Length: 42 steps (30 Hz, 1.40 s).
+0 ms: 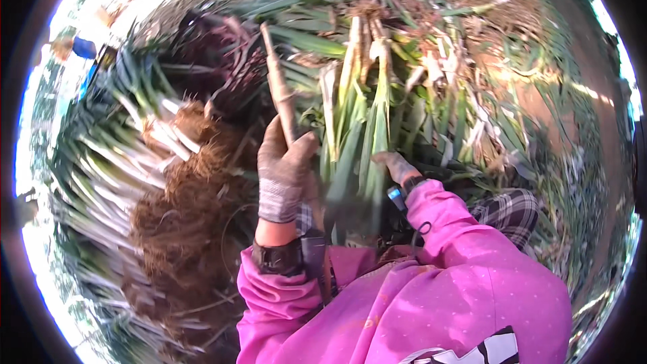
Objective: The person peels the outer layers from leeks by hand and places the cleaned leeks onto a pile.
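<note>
My left hand (283, 175), in a soiled knit glove, is closed around a tan wooden stick (278, 81). The stick points up and away, narrowing toward its far tip. To its right, long green onion leaves (374, 141) hang toward me from yellowed stalks (354, 54). My gloved right hand (396, 166) is closed on these leaves near their lower part; its fingers are partly hidden. The leaf ends below the hand are blurred.
Left of me lies a big pile of green onions with white shanks (111, 192) and brown, matted roots (168, 222). Dark reddish netting (222, 61) sits beyond it. Stripped leaves (465, 108) cover the ground ahead and right, beside bare soil (539, 111).
</note>
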Available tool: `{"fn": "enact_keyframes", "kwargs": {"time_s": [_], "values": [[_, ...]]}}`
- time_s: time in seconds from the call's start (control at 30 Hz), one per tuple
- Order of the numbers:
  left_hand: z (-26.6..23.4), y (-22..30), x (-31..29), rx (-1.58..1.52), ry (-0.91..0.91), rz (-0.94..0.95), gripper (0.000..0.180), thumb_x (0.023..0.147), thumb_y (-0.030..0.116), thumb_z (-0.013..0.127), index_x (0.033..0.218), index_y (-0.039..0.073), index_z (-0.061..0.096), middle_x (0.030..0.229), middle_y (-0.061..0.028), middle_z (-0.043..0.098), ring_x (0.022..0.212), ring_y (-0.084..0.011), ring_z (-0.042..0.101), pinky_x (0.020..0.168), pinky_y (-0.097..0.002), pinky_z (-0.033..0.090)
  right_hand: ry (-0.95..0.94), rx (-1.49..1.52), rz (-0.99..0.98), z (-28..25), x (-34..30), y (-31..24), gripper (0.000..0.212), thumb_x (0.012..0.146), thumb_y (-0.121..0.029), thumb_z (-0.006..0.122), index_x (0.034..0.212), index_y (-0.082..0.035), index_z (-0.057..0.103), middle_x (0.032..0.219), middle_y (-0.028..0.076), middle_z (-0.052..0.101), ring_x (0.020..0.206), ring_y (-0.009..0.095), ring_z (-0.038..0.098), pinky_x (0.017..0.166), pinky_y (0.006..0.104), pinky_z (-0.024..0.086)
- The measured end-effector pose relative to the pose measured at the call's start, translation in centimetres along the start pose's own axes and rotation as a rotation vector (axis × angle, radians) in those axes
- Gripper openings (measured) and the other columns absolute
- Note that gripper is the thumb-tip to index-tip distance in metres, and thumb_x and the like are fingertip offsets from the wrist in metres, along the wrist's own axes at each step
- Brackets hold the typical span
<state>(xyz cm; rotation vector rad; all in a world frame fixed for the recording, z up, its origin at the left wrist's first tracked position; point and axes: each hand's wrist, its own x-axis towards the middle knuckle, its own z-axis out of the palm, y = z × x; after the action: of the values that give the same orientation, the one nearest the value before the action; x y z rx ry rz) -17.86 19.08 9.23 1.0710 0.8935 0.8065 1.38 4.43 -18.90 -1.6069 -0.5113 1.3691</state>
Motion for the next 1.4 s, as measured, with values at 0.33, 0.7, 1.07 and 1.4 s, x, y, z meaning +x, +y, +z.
{"fn": "enact_keyframes", "kwargs": {"time_s": [0.33,0.7,1.07,1.4], "values": [[3.2,-2.9,-1.6,0.161,-0.253,0.023,0.048,0.076,0.007,0.059,0.120,-0.002,0.040,0.082,0.0005,0.052,0.069,-0.0053,0.049,0.060,-0.0176,0.041,0.368,-0.065,0.209,-12.2,-7.0,8.1,0.023,0.062,-0.021,0.061,0.080,-0.007,0.060,0.072,0.011,0.059,0.064,0.024,0.056,0.062,0.0333,0.046],[3.5,0.0,-1.1,0.065,0.018,0.016,0.032,0.074,0.017,0.060,0.098,-0.001,0.049,0.073,-0.0002,0.050,0.062,-0.0073,0.045,0.057,-0.0201,0.038,0.676,-0.570,-0.666,6.8,1.5,-5.8,0.034,0.064,-0.016,0.063,0.096,-0.006,0.056,0.094,0.011,0.057,0.089,0.033,0.053,0.084,0.0362,0.043],[5.4,-0.2,0.9,0.248,-0.009,-0.030,0.036,0.074,0.024,0.063,0.099,0.000,0.053,0.084,-0.0035,0.056,0.072,-0.0129,0.054,0.068,-0.0250,0.042,-0.352,-1.739,-0.315,8.9,9.1,-0.7,0.023,0.078,-0.018,0.047,0.099,-0.012,0.056,0.108,0.005,0.051,0.104,0.023,0.040,0.084,0.0491,0.028],[7.4,-2.3,-0.8,0.101,-0.175,-0.043,0.041,0.075,0.006,0.060,0.113,0.000,0.045,0.081,0.0002,0.052,0.067,-0.0049,0.048,0.058,-0.0165,0.039,0.747,-0.624,-0.611,-3.9,-2.6,-1.0,0.014,0.071,-0.015,0.054,0.084,-0.009,0.054,0.079,0.014,0.053,0.076,0.033,0.052,0.069,0.0388,0.044]]}}
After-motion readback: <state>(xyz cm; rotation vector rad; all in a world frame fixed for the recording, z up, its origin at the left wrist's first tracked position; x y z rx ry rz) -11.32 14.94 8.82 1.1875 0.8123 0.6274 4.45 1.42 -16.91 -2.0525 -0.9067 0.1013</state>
